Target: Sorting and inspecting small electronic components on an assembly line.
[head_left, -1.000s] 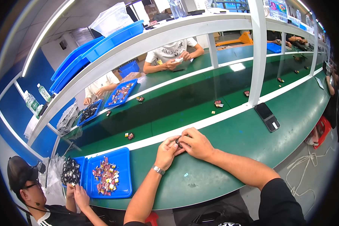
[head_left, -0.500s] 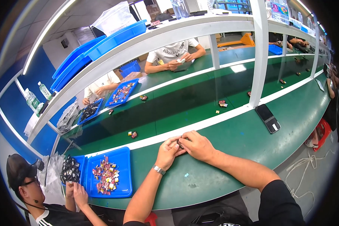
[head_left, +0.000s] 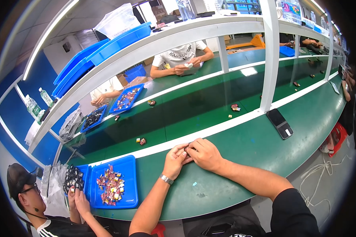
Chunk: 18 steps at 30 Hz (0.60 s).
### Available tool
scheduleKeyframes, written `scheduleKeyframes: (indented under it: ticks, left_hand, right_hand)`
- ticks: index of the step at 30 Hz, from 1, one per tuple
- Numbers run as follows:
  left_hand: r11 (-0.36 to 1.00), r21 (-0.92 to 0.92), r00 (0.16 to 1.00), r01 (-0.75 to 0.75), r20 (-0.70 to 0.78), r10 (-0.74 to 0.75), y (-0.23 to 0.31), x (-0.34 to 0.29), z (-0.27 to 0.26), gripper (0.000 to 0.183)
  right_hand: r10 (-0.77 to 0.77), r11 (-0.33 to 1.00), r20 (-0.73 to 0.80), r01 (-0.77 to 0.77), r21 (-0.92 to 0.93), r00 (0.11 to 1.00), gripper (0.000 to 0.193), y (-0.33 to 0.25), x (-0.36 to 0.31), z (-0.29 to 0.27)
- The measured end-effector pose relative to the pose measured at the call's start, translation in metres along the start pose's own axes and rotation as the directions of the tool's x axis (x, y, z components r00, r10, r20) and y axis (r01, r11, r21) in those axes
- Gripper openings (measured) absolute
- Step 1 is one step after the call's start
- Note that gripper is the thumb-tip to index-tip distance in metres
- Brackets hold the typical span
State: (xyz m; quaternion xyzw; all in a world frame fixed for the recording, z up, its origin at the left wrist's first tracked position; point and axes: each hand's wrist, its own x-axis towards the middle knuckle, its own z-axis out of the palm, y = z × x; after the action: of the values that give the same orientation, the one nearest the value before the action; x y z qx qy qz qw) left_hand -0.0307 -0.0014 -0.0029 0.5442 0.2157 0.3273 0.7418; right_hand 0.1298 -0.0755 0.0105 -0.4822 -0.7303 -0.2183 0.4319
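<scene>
Both of my hands meet over the green bench [head_left: 233,158], close to its white inner rail. My left hand [head_left: 176,159], with a metal watch [head_left: 166,179] at the wrist, is closed around a small dark piece mostly covered by the fingers. My right hand [head_left: 205,154] pinches at that same piece from the other side, its fingertips touching the left ones. What the piece is cannot be made out. Left of my forearm stands a blue tray [head_left: 133,185] of small red, yellow and white parts [head_left: 111,185].
A smaller blue tray holds black parts [head_left: 74,176], where a co-worker's hands [head_left: 79,200] work. Past the rail, a green conveyor belt [head_left: 194,122] carries scattered small parts [head_left: 235,107]. A dark phone [head_left: 280,123] lies right, near a white post [head_left: 269,59]. Other people sit across.
The small parts on the belt have shifted slightly to the right. My hands stay together, with small finger movements. The co-worker's hands at left have moved a little.
</scene>
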Motion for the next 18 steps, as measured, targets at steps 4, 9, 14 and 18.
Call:
scheduleKeyframes:
  ticks: [4,9,14,18]
  left_hand:
    - [1.0,0.023,1.0,0.012,-0.014,-0.012,0.001,0.0,0.001,0.03]
    - [0.999,-0.037,1.0,-0.009,-0.009,0.009,0.003,-0.001,0.006,0.033]
    - [0.999,-0.036,1.0,-0.005,-0.003,0.005,0.0,-0.001,-0.003,0.034]
    - [0.999,-0.044,0.999,-0.005,-0.04,0.003,-0.001,0.0,-0.001,0.032]
  right_hand:
    - [-0.016,1.0,-0.048,0.016,-0.018,0.999,0.006,-0.001,0.004,0.0]
    - [-0.008,1.0,-0.077,0.01,0.021,0.997,0.006,0.001,0.005,-0.001]
    - [0.014,0.999,-0.046,-0.012,0.045,0.999,0.009,0.0,0.003,0.0]
    - [0.083,0.99,0.013,-0.084,0.116,0.996,0.021,-0.003,0.0,-0.002]
